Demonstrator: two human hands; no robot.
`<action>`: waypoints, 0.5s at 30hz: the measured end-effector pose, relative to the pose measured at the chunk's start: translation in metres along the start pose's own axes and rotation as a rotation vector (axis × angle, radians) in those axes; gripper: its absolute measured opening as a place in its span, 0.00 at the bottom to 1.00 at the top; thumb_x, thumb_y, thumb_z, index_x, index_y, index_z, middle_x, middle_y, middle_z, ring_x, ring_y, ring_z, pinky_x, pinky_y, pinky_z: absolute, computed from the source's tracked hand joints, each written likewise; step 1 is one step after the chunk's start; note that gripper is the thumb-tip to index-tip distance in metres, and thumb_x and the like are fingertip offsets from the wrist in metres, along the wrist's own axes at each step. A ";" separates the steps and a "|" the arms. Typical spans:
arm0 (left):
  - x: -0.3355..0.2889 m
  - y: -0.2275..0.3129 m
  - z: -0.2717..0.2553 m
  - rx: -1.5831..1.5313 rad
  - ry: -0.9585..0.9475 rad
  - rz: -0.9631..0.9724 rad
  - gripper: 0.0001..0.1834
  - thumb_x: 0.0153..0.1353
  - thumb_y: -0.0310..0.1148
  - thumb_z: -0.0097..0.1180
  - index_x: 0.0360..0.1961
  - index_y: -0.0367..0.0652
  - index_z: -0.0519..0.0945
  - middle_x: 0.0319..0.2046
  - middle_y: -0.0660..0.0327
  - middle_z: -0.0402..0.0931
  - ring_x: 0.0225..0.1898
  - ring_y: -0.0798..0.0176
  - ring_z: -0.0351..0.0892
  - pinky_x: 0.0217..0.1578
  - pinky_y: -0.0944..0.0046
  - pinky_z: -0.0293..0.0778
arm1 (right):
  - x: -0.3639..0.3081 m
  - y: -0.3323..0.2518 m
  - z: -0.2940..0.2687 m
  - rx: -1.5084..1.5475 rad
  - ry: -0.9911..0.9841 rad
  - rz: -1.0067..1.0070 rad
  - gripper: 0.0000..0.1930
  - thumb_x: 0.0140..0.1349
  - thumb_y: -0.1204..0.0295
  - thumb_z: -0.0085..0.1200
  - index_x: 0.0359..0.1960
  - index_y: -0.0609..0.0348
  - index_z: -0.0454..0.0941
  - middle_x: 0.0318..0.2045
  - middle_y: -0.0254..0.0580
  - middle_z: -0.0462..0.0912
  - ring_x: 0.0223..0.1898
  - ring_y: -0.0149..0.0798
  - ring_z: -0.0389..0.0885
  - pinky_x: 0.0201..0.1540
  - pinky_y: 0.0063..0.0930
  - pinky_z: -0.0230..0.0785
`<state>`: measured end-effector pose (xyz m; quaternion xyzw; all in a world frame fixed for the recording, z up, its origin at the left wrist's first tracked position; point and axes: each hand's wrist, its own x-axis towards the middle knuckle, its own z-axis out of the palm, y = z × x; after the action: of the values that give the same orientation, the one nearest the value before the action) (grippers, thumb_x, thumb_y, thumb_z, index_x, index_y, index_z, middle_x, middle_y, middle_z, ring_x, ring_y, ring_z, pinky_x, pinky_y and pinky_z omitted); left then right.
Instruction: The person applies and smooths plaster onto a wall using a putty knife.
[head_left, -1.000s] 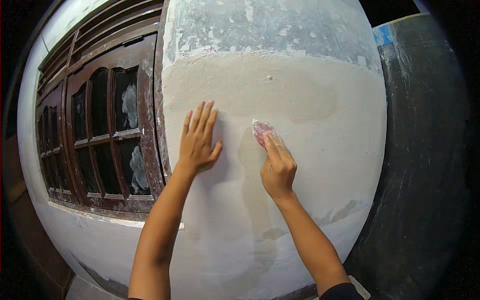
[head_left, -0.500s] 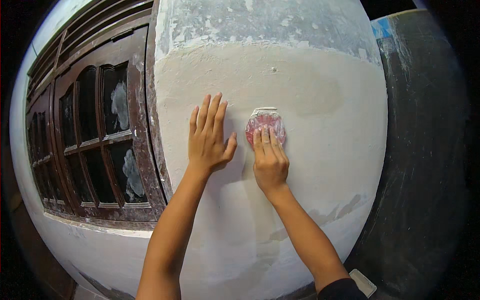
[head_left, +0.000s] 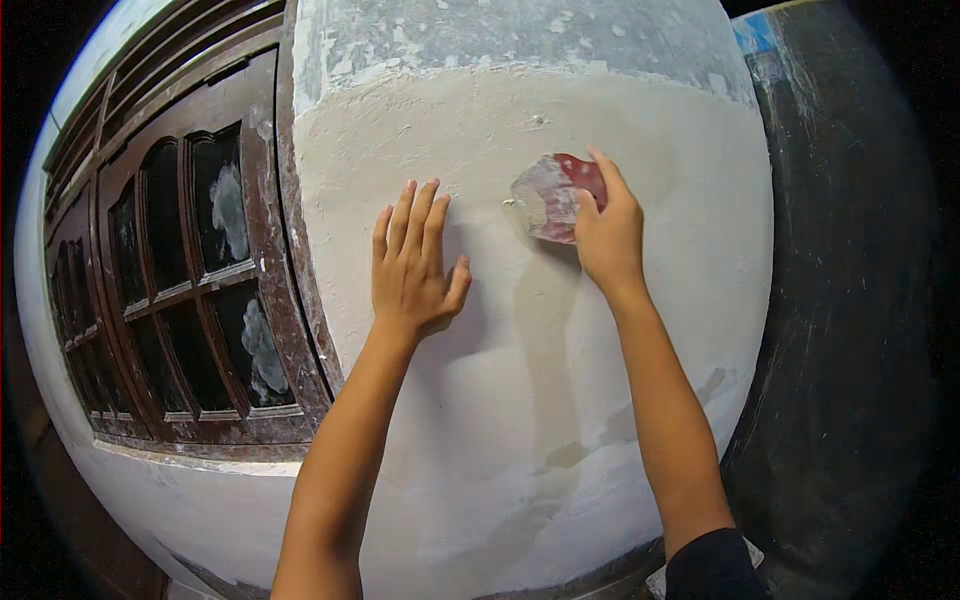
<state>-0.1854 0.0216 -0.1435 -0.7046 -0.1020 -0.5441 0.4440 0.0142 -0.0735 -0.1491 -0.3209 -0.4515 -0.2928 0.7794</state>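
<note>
A red plastic putty scraper (head_left: 553, 200), smeared with whitish putty, is gripped in my right hand (head_left: 612, 235), thumb on one face and fingers round the other side. Its blade points left, tilted, close to the wall (head_left: 450, 400); whether it touches cannot be made out. My left hand (head_left: 415, 265) rests against the wall with fingers stretched out, holding nothing. Cream-white putty covers the wall around both hands, and a damp-looking darker strip (head_left: 545, 350) runs down below the scraper.
A dark wooden window (head_left: 190, 290) with white-smeared panes is on the left. Rough grey-white wall (head_left: 540, 35) shows above the putty. A dark panel (head_left: 850, 280) stands at right. Partly behind my right sleeve, a pale tray-like thing (head_left: 754, 551) lies low.
My right hand has moved up and right, turning the scraper from flat and upright to tilted with its blade leftward. A darker strip shows below. My left hand stays in place on the wall.
</note>
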 end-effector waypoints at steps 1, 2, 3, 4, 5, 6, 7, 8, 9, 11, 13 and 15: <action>0.000 -0.001 0.001 -0.002 -0.003 -0.003 0.38 0.52 0.39 0.51 0.66 0.40 0.61 0.69 0.51 0.57 0.73 0.47 0.49 0.70 0.45 0.42 | 0.006 0.002 0.003 0.006 -0.065 0.031 0.23 0.59 0.83 0.47 0.58 0.69 0.71 0.53 0.64 0.77 0.56 0.58 0.75 0.60 0.41 0.65; 0.001 -0.001 0.002 -0.005 -0.005 -0.007 0.37 0.52 0.39 0.51 0.66 0.40 0.61 0.69 0.51 0.57 0.73 0.47 0.49 0.70 0.45 0.43 | 0.011 0.003 0.006 0.001 -0.063 0.036 0.23 0.59 0.83 0.47 0.58 0.69 0.71 0.53 0.64 0.77 0.56 0.58 0.75 0.60 0.41 0.65; 0.001 -0.001 0.003 -0.012 -0.009 -0.004 0.37 0.52 0.39 0.51 0.66 0.40 0.61 0.69 0.51 0.57 0.73 0.47 0.49 0.70 0.45 0.43 | 0.014 0.003 0.010 -0.037 -0.099 0.070 0.24 0.58 0.83 0.48 0.59 0.69 0.71 0.53 0.64 0.77 0.57 0.58 0.75 0.60 0.41 0.65; 0.001 -0.002 0.002 -0.009 -0.006 -0.012 0.37 0.52 0.38 0.51 0.65 0.40 0.61 0.69 0.51 0.57 0.73 0.47 0.49 0.70 0.45 0.43 | 0.014 0.003 0.013 -0.070 -0.139 0.106 0.25 0.58 0.82 0.48 0.60 0.68 0.70 0.54 0.64 0.76 0.57 0.58 0.75 0.60 0.41 0.66; 0.000 -0.003 0.002 -0.007 -0.003 -0.020 0.37 0.52 0.38 0.51 0.65 0.40 0.61 0.69 0.51 0.57 0.73 0.47 0.49 0.70 0.45 0.43 | 0.013 0.005 0.011 -0.073 -0.141 0.111 0.25 0.58 0.82 0.48 0.60 0.68 0.70 0.54 0.64 0.76 0.57 0.58 0.75 0.60 0.41 0.66; 0.000 -0.004 0.003 -0.011 -0.008 -0.020 0.37 0.52 0.38 0.51 0.65 0.40 0.61 0.69 0.51 0.57 0.73 0.47 0.49 0.70 0.45 0.43 | 0.012 0.009 0.005 -0.133 -0.047 0.131 0.25 0.57 0.83 0.49 0.59 0.70 0.70 0.53 0.64 0.77 0.56 0.58 0.75 0.60 0.41 0.66; 0.001 -0.005 0.004 -0.004 0.006 -0.018 0.37 0.52 0.38 0.51 0.65 0.40 0.61 0.69 0.52 0.57 0.73 0.47 0.49 0.70 0.45 0.43 | 0.012 0.011 0.000 -0.191 0.046 0.146 0.25 0.56 0.83 0.49 0.59 0.71 0.70 0.52 0.64 0.77 0.55 0.59 0.76 0.59 0.41 0.67; 0.000 -0.007 0.003 0.004 0.021 -0.016 0.37 0.52 0.38 0.51 0.65 0.40 0.61 0.69 0.52 0.57 0.73 0.47 0.49 0.70 0.45 0.43 | 0.012 0.012 -0.004 -0.248 0.139 0.161 0.25 0.55 0.83 0.49 0.58 0.72 0.70 0.52 0.64 0.78 0.54 0.59 0.77 0.58 0.41 0.68; -0.001 -0.007 0.002 0.004 0.019 -0.017 0.37 0.52 0.38 0.51 0.65 0.40 0.61 0.69 0.52 0.57 0.73 0.47 0.49 0.70 0.45 0.43 | 0.009 0.013 -0.007 -0.263 0.262 0.084 0.25 0.55 0.83 0.50 0.57 0.73 0.71 0.51 0.64 0.78 0.53 0.60 0.77 0.58 0.42 0.68; -0.001 -0.006 0.003 0.012 0.000 -0.025 0.36 0.52 0.37 0.50 0.65 0.40 0.61 0.69 0.52 0.58 0.72 0.47 0.49 0.69 0.46 0.44 | 0.007 0.004 0.001 -0.208 0.233 0.020 0.25 0.55 0.83 0.50 0.57 0.73 0.71 0.51 0.64 0.78 0.53 0.60 0.77 0.58 0.42 0.68; 0.000 -0.009 0.003 0.019 0.001 -0.028 0.37 0.52 0.39 0.51 0.65 0.40 0.62 0.69 0.53 0.57 0.73 0.49 0.49 0.70 0.47 0.43 | 0.005 -0.002 0.020 -0.112 0.126 -0.055 0.24 0.55 0.82 0.50 0.57 0.73 0.71 0.54 0.64 0.76 0.55 0.59 0.76 0.59 0.42 0.67; 0.000 -0.009 0.005 0.024 0.000 -0.032 0.37 0.52 0.40 0.51 0.65 0.40 0.62 0.69 0.54 0.57 0.73 0.51 0.49 0.70 0.49 0.43 | 0.008 -0.002 0.028 -0.133 0.066 0.004 0.24 0.55 0.82 0.50 0.57 0.73 0.72 0.54 0.64 0.76 0.56 0.59 0.76 0.60 0.41 0.67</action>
<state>-0.1872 0.0304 -0.1390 -0.6973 -0.1198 -0.5500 0.4437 0.0016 -0.0548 -0.1306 -0.3633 -0.4041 -0.3310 0.7715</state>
